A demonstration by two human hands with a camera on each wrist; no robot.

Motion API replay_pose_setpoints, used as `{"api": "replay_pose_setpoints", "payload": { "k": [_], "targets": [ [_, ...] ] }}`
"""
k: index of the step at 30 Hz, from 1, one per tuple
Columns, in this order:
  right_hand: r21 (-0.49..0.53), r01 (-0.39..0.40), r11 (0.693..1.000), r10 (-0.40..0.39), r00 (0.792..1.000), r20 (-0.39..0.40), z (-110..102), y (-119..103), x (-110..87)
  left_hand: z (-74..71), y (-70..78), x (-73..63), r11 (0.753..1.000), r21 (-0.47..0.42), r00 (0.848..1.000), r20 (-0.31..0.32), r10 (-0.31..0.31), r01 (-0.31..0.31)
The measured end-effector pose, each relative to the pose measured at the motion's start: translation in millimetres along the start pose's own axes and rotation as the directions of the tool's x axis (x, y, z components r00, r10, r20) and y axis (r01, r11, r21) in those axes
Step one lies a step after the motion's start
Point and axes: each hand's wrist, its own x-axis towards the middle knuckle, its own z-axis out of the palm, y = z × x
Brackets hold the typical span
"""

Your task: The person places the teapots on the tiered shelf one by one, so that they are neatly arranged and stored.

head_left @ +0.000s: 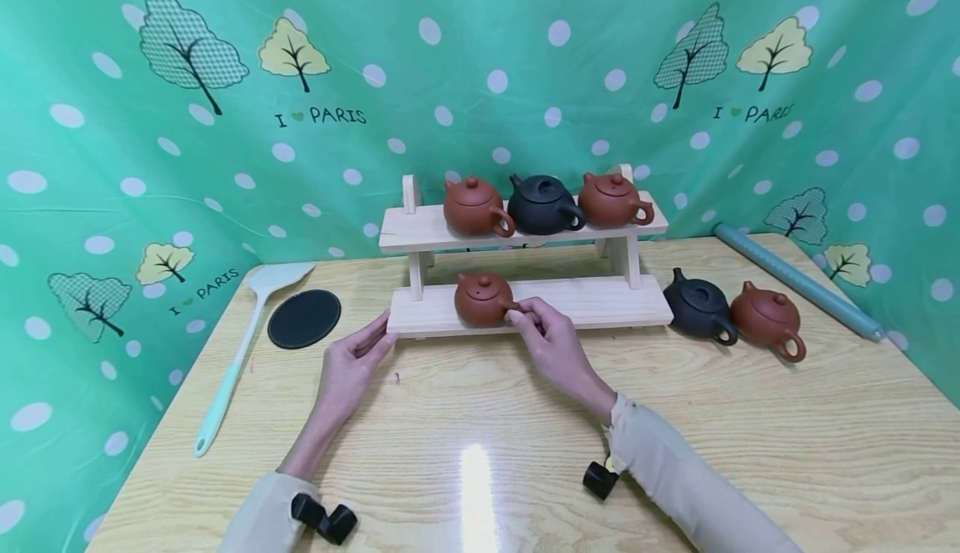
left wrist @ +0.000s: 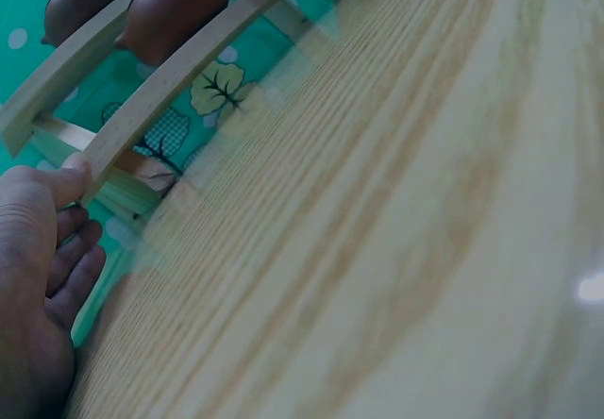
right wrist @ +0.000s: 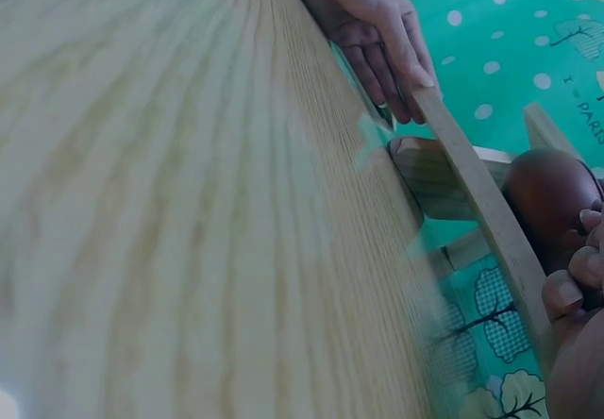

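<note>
A reddish-brown teapot (head_left: 483,299) sits on the lower board of a two-tier wooden shelf (head_left: 592,307), left of its middle. My right hand (head_left: 557,344) pinches that teapot's handle between thumb and fingers; the right wrist view shows the fingers (right wrist: 564,292) against the pot's side. With thumb and fingers, my left hand (head_left: 348,374) holds the left front corner of the lower board. In the left wrist view its thumb (left wrist: 68,178) lies at the board's end. On the upper board stand a brown teapot (head_left: 474,207), a black teapot (head_left: 542,207) and another brown teapot (head_left: 611,201).
Right of the shelf, a black teapot (head_left: 697,307) and a brown teapot (head_left: 767,317) stand on the table (head_left: 420,453). Behind them lies a long green roll (head_left: 798,282). A spatula (head_left: 247,344) and a black round coaster (head_left: 304,319) lie at the left. A green curtain (head_left: 450,61) hangs behind.
</note>
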Motion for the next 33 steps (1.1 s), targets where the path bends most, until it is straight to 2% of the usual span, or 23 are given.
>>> {"api": "replay_pose_setpoints", "payload": {
  "k": [33],
  "targets": [
    [0.054, -0.069, 0.996, 0.067, 0.997, 0.049, 2.9, -4.7, 3.9, 0.3, -3.0, 1.5, 0.999, 0.014, 0.999, -0.007, 0.035, -0.034]
  ]
}}
